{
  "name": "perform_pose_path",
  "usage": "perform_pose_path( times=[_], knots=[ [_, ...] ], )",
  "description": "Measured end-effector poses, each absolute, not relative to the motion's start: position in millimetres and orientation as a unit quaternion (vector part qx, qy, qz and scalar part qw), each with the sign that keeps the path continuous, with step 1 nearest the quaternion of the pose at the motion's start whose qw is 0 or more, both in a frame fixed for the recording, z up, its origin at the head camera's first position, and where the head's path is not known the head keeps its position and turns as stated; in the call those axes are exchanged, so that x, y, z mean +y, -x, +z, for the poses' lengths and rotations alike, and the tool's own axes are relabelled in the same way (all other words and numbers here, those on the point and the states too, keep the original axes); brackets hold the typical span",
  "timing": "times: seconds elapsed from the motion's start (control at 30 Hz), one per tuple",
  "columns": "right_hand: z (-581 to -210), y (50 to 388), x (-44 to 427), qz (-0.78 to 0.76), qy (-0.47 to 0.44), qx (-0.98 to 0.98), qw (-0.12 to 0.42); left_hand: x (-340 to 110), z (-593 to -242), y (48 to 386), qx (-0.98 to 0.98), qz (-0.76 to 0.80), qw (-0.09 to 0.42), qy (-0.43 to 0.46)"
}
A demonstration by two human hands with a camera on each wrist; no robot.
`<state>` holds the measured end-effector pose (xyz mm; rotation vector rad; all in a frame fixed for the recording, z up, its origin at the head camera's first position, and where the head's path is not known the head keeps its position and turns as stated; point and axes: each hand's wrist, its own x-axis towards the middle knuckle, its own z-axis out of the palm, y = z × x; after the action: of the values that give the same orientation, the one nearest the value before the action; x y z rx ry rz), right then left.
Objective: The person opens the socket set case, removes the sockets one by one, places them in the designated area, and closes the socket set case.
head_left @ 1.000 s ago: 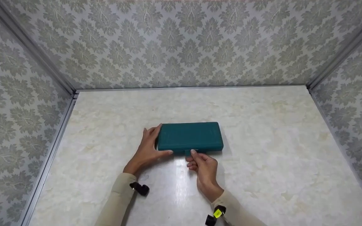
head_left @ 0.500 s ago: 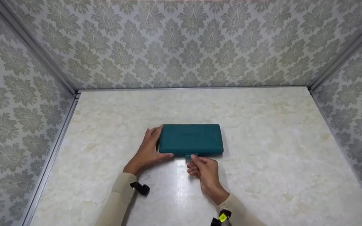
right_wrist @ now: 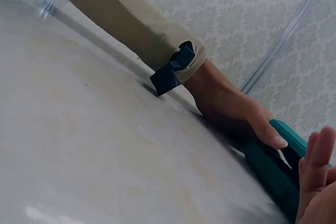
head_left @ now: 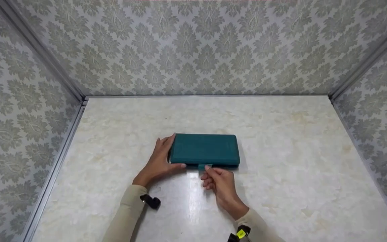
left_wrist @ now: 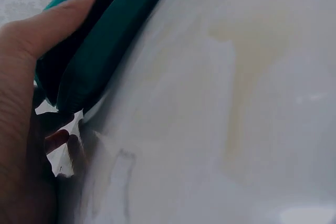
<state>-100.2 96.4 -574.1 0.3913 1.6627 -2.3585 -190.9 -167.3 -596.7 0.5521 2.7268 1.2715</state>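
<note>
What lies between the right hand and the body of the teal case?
A small teal tab at the near edge of the teal case, pinched by the right hand; the head view shows it.

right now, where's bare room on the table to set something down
Bare table: right of the case to the right wall, behind the case to the back wall, between left hand and left wall. Crowded: the case's left end, in that hand's grip, and front edge, where the right hand pinches the tab.
</note>
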Motion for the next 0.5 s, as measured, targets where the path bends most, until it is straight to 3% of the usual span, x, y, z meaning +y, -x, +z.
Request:
perform_pose_path(
  times=[0.1,0.2,0.27,0.43,0.5],
  knots=[
    [-567.5,98.6,103.1,-0.765,-0.077,0.628,0.119,-169.3,-597.1,189.6,0.887,0.425,0.038,-0.177],
    [-558.7,96.1,114.7,-0.681,-0.007,0.728,0.082,-170.9,-598.1,188.7,0.886,0.429,0.042,-0.17],
    [-552.9,95.5,124.3,-0.607,0.044,0.793,0.022,-170.7,-597.8,188.8,0.886,0.43,0.045,-0.166],
    [-549.0,105.8,160.7,-0.37,0.216,0.877,-0.215,-167.8,-596.7,191.0,0.884,0.437,0.051,-0.159],
    [-551.2,112.7,178.3,-0.286,0.258,0.881,-0.274,-167.3,-596.6,191.7,0.882,0.44,0.051,-0.159]
  ],
)
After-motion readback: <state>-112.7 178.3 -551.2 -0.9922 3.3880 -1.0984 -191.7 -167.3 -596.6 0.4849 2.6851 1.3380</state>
